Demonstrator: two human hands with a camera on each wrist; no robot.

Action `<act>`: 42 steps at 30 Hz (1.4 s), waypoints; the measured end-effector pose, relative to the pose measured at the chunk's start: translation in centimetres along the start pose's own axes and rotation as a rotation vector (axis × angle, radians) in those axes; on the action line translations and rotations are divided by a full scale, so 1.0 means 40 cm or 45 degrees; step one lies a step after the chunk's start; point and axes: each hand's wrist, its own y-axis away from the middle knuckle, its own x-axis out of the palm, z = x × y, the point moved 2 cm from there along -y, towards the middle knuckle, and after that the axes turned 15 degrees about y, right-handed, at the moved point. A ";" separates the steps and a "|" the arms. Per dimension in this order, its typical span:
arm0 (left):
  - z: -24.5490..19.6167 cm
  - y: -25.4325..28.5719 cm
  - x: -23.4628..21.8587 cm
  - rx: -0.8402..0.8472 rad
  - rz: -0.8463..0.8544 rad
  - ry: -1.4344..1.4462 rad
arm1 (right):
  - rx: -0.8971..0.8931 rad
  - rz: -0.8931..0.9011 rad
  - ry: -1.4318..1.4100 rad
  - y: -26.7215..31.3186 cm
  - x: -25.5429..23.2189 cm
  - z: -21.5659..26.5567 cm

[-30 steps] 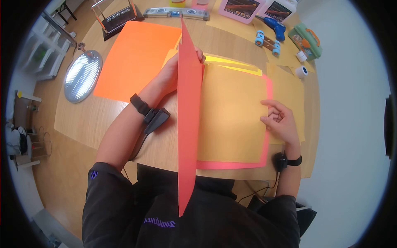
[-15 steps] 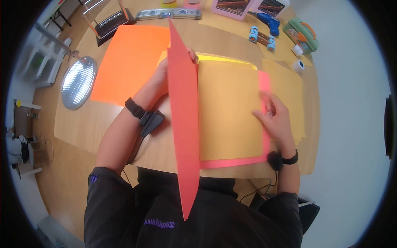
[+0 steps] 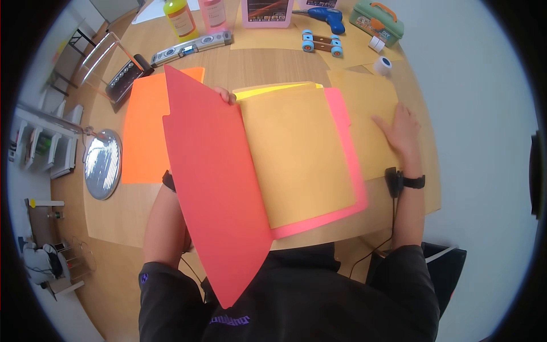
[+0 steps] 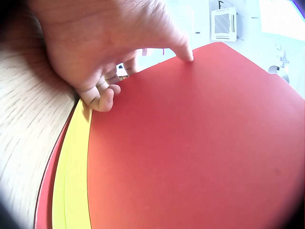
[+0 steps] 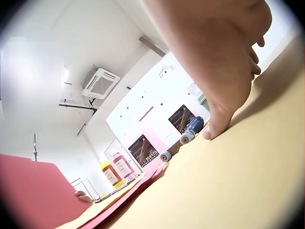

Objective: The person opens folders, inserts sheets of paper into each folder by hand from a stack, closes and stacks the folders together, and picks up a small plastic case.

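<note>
A person seated at a wooden table holds a red folder open. The left hand grips the lifted red cover at its top edge, thumb pressed on the cover's outer face and fingers curled behind it; only the fingertips show over that edge in the head view. The cover stands tilted up and toward the table's left side, its lower corner reaching over the near edge above the person's dark sleeve.

The right hand lies flat, fingers straight and spread, palm down on a separate tan sheet toward the table's right edge, beside the folder. It holds nothing.

Inside the open folder lies a tan sheet of paper on top, with yellow sheets peeking out at its far edge and the folder's pink back cover showing along its right and near edges. The folder rests at the middle of the table, its near edge close to the person's chest.

An orange sheet lies flat to the left of the folder, partly hidden by the raised cover. Further left sits a round silver lamp head. Along the far edge stand a spirit level, a yellow bottle, a pink bottle, a blue toy drill, a wheeled toy piece and a green case, with two tape rolls near the far right corner.
</note>
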 end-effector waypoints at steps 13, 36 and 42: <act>-0.012 0.013 -0.032 -0.190 -0.032 0.152 | -0.009 0.025 -0.057 -0.008 -0.015 -0.005; -0.029 -0.006 0.173 -0.164 -0.477 -0.114 | 0.206 -0.082 -1.887 -0.051 -0.032 -0.036; -0.027 -0.008 0.192 -0.041 -0.483 -0.242 | 0.340 -0.076 -2.095 -0.057 -0.001 -0.037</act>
